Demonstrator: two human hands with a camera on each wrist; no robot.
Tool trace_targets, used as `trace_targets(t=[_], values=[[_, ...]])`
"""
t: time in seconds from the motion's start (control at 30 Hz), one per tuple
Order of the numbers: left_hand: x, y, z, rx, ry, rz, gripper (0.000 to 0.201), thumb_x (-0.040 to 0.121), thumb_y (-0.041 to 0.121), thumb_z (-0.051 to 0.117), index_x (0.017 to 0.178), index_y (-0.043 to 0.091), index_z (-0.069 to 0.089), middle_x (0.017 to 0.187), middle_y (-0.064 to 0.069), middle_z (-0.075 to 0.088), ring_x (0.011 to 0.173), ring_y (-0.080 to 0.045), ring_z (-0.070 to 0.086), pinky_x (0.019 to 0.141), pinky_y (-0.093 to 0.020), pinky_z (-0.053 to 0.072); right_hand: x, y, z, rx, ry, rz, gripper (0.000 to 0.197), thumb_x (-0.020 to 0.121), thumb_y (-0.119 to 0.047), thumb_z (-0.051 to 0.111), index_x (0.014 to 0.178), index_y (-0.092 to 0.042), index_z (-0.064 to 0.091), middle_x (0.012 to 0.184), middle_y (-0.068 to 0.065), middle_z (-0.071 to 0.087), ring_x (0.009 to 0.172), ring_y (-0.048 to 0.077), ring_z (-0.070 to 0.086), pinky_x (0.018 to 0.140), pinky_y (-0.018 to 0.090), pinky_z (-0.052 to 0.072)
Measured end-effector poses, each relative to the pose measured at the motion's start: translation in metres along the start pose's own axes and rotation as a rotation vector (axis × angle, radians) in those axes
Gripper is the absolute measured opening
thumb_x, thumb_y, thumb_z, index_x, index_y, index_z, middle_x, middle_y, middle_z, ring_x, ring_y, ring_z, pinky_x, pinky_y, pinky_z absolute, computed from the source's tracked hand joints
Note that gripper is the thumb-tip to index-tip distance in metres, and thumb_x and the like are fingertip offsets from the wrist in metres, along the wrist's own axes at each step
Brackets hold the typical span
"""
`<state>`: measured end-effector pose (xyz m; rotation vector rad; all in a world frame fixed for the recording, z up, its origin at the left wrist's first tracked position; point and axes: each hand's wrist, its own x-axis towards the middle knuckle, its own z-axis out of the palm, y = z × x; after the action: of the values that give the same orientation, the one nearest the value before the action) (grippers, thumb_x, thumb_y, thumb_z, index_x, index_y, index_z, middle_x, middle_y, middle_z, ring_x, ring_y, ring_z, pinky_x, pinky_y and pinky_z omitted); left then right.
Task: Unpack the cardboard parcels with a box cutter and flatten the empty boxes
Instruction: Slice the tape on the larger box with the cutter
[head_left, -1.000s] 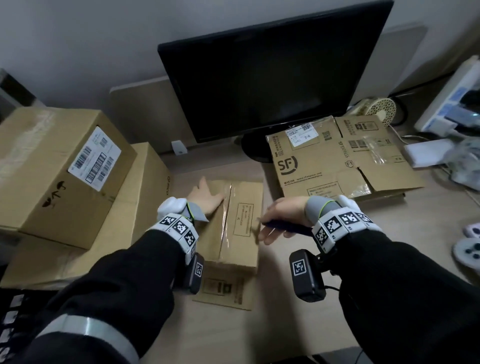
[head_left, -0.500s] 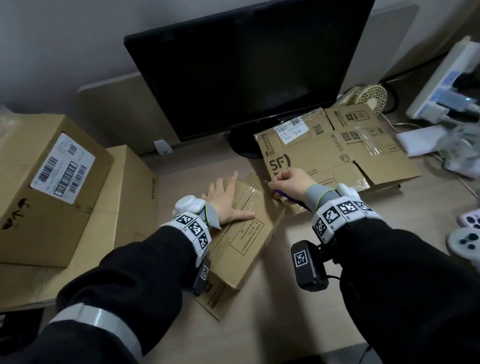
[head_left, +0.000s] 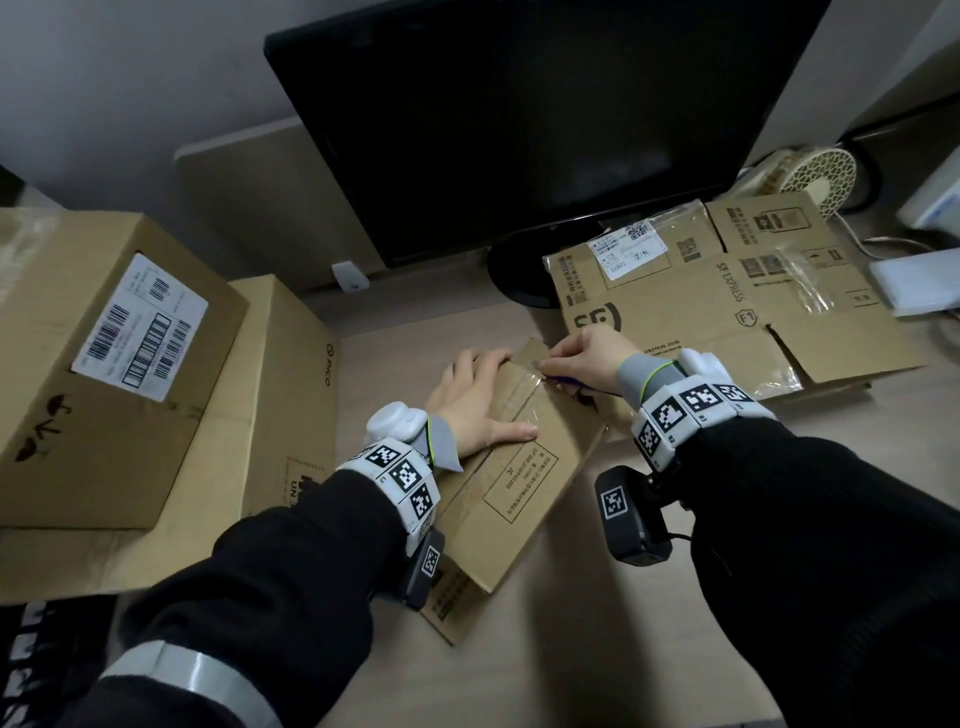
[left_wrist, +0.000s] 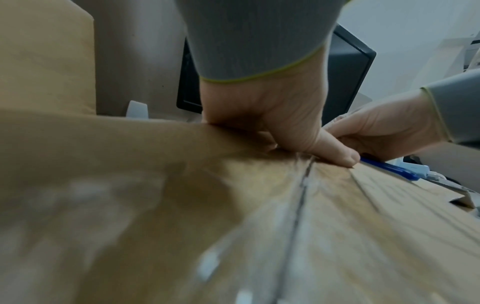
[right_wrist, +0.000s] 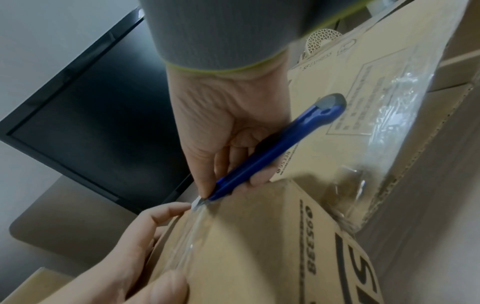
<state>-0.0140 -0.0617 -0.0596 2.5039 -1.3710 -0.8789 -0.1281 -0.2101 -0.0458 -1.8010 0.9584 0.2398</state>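
Where the strip of clear tape (head_left: 519, 410) runs along the centre seam of the small flat brown cardboard parcel (head_left: 524, 483) on the desk, its long axis slants from the far end back toward the person. At that far end the blue box cutter (right_wrist: 275, 152), gripped in the curled fingers of the right hand (head_left: 587, 358), sets its blade tip on the tape. Beside the seam the left hand (head_left: 478, 400) presses flat with fingers extended, so the coming cut is likely to travel alongside this hand's thumb.

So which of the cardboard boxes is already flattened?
The SF box lying flat beside the monitor stand, its flaps spread open; the others keep their box shape.
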Motion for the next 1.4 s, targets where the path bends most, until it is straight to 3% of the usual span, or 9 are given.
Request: trace_targets(t=[0.17, 0.3, 0.63, 0.73, 0.83, 1.03, 1.2, 1.3, 1.4], values=[[0.000, -0.002, -0.001, -0.023, 0.009, 0.003, 0.099, 0.066, 0.062, 0.073, 0.144, 0.035, 0.019, 0.143, -0.003, 0.023, 0.134, -0.025, 0.027, 0.105, -0.038, 0.031, 0.009, 0.001, 0.005, -0.026, 0.002, -0.038, 0.025, 0.087, -0.032, 0.064, 0.068, -0.018, 0.067, 0.062, 0.008, 0.061, 0.055, 0.018, 0.052, 0.059, 0.027, 0.046], [0.000, -0.001, -0.001, -0.025, 0.005, 0.006, 0.101, 0.065, 0.064, 0.073, 0.145, 0.035, 0.018, 0.144, -0.002, 0.023, 0.134, -0.025, 0.027, 0.105, -0.038, 0.031, 0.009, 0.004, 0.004, 0.061, -0.017, -0.061, 0.021, 0.088, -0.026, 0.066, 0.070, -0.017, 0.068, 0.066, 0.013, 0.060, 0.048, 0.014, 0.047, 0.049, 0.022, 0.041], [0.000, -0.005, -0.003, -0.092, -0.001, 0.018, 0.102, 0.062, 0.066, 0.074, 0.142, 0.036, 0.020, 0.143, 0.000, 0.025, 0.134, -0.023, 0.028, 0.104, -0.038, 0.031, 0.012, 0.007, 0.005, 0.114, -0.031, -0.070, 0.011, 0.088, -0.019, 0.067, 0.077, -0.018, 0.068, 0.071, 0.015, 0.059, 0.048, 0.014, 0.047, 0.046, 0.021, 0.040], [0.000, -0.005, -0.004, -0.104, 0.001, 0.025, 0.102, 0.062, 0.065, 0.075, 0.143, 0.035, 0.020, 0.143, 0.001, 0.025, 0.134, -0.022, 0.028, 0.104, -0.037, 0.031, 0.010, 0.006, 0.003, 0.109, -0.038, -0.072, 0.007, 0.088, -0.018, 0.066, 0.084, -0.014, 0.070, 0.063, 0.010, 0.057, 0.042, 0.010, 0.045, 0.045, 0.020, 0.039], [0.000, -0.005, -0.005, -0.102, -0.003, 0.022, 0.102, 0.062, 0.065, 0.075, 0.143, 0.034, 0.020, 0.143, 0.002, 0.025, 0.135, -0.021, 0.028, 0.104, -0.037, 0.031, 0.008, 0.006, 0.000, 0.063, -0.053, -0.069, 0.008, 0.089, -0.021, 0.066, 0.081, -0.020, 0.068, 0.054, 0.002, 0.054, 0.041, 0.007, 0.046, 0.045, 0.018, 0.039], [0.001, -0.005, -0.004, -0.103, -0.010, 0.021, 0.101, 0.063, 0.066, 0.074, 0.143, 0.034, 0.021, 0.144, 0.002, 0.026, 0.135, -0.022, 0.028, 0.105, -0.037, 0.030, 0.005, 0.004, -0.005, -0.054, -0.095, -0.081, 0.006, 0.088, -0.021, 0.066, 0.082, -0.023, 0.068, 0.054, 0.004, 0.053, 0.049, 0.012, 0.047, 0.053, 0.021, 0.043], [0.002, -0.004, -0.004, -0.102, -0.009, 0.021, 0.101, 0.063, 0.065, 0.074, 0.143, 0.034, 0.021, 0.144, 0.003, 0.026, 0.134, -0.022, 0.028, 0.105, -0.036, 0.030, -0.002, 0.007, -0.012, -0.143, -0.097, -0.102, 0.007, 0.088, -0.020, 0.066, 0.092, -0.017, 0.072, 0.053, -0.002, 0.056, 0.047, 0.008, 0.049, 0.046, 0.012, 0.042], [0.003, -0.005, -0.005, -0.107, -0.017, 0.013, 0.101, 0.063, 0.065, 0.074, 0.143, 0.034, 0.020, 0.145, 0.003, 0.025, 0.135, -0.022, 0.028, 0.106, -0.037, 0.030, -0.006, 0.010, -0.019, -0.182, -0.132, -0.082, 0.009, 0.086, -0.020, 0.068, 0.092, -0.015, 0.072, 0.060, -0.001, 0.059, 0.046, 0.007, 0.048, 0.046, 0.012, 0.042], [0.003, -0.005, -0.005, -0.112, -0.019, 0.009, 0.101, 0.063, 0.065, 0.074, 0.143, 0.034, 0.020, 0.145, 0.003, 0.025, 0.135, -0.023, 0.028, 0.107, -0.037, 0.029, -0.012, 0.016, -0.025, -0.227, -0.154, -0.059, 0.005, 0.086, -0.021, 0.069, 0.087, -0.020, 0.073, 0.050, -0.003, 0.056, 0.041, 0.005, 0.047, 0.047, 0.013, 0.041]])
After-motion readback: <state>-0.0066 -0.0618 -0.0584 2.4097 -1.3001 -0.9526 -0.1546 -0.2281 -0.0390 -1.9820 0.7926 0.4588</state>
